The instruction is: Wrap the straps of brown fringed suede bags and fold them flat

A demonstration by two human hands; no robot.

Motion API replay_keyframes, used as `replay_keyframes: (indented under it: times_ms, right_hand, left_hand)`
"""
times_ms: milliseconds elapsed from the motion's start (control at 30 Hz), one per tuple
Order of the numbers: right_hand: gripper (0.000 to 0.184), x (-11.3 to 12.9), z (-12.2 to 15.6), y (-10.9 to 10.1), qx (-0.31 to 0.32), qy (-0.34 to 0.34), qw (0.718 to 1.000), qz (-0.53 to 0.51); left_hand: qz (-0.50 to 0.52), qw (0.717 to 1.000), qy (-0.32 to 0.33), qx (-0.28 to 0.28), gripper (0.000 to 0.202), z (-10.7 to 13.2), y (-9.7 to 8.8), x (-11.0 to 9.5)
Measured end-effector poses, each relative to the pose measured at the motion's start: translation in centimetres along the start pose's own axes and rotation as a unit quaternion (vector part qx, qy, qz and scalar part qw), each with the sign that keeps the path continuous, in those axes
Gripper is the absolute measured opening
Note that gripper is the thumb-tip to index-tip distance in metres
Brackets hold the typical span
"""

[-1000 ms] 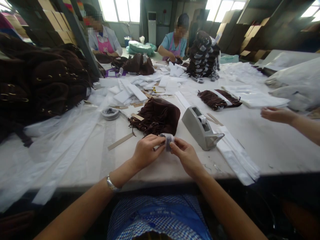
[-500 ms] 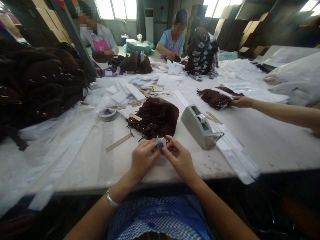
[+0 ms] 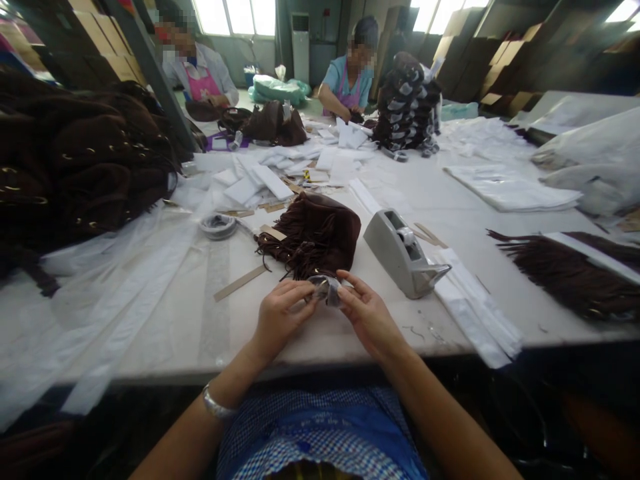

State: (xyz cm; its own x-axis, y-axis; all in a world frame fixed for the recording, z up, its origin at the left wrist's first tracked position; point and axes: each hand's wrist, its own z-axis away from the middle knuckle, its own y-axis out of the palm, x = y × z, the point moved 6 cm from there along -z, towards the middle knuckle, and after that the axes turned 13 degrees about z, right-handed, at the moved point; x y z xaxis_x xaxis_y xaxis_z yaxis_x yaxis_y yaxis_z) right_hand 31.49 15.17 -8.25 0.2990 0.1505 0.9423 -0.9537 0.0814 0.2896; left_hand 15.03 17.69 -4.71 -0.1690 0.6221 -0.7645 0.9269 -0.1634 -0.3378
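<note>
My left hand (image 3: 284, 312) and my right hand (image 3: 369, 319) meet near the table's front edge, both with fingers closed. Between their fingertips is a dark strap in clear plastic wrapping (image 3: 327, 292), bent into a curve. Just beyond lies a dark brown fringed bag (image 3: 343, 230), its fringe toward the left and a small tan card strip (image 3: 273, 233) on top. A grey tape dispenser (image 3: 393, 247) stands right of the bag. On the left rests a plastic-wrapped coil (image 3: 219, 227), apparently joined to the bag by a wrapped strap.
White plastic strips (image 3: 473, 307) lie right of the dispenser. Another fringed bag (image 3: 575, 277) is at the right edge. Brown bags (image 3: 100, 160) are heaped at left, white foam sheets (image 3: 270, 181) scattered behind. Two co-workers sit across the table beside a tall bag stack (image 3: 407, 100).
The strap between my fingertips has been turned and bent. A co-worker's arm at right has gone from view, and the fringed bag it held now lies nearer, at the right edge.
</note>
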Motion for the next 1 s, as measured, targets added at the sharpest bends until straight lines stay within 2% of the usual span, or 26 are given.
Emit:
replay_keyframes:
  times_ms: [200,400,500,633,733,900,1000]
  right_hand:
    - [0.047,-0.8,0.2,0.3,-0.027,0.005,0.999,0.028]
    - [0.04,1.0,0.2,0.4,-0.054,-0.09,0.979,0.176]
    - [0.038,1.7,0.3,0.6,-0.066,-0.129,0.965,0.218]
    - [0.034,2.0,0.6,0.7,-0.1,-0.162,0.953,0.237]
    - [0.035,1.7,0.6,0.8,-0.091,-0.169,0.957,0.215]
    - [0.047,0.9,0.1,0.6,-0.068,-0.139,0.969,0.195]
    - [0.048,0.8,0.3,0.6,-0.069,-0.138,0.965,0.21]
  left_hand:
    - [0.069,0.986,-0.131,-0.079,0.018,1.4,1.0,1.4]
    - [0.143,0.96,-0.214,-0.107,0.023,2.0,1.6,1.9]
    - [0.173,0.947,-0.242,-0.119,0.026,1.6,1.6,1.6]
    - [0.2,0.935,-0.258,-0.14,0.029,1.1,1.6,1.2]
    - [0.202,0.934,-0.261,-0.141,0.03,1.1,1.7,1.2]
    - [0.175,0.946,-0.245,-0.118,0.028,1.3,1.9,1.6]
    - [0.163,0.957,-0.218,-0.1,0.026,1.3,2.0,1.4]
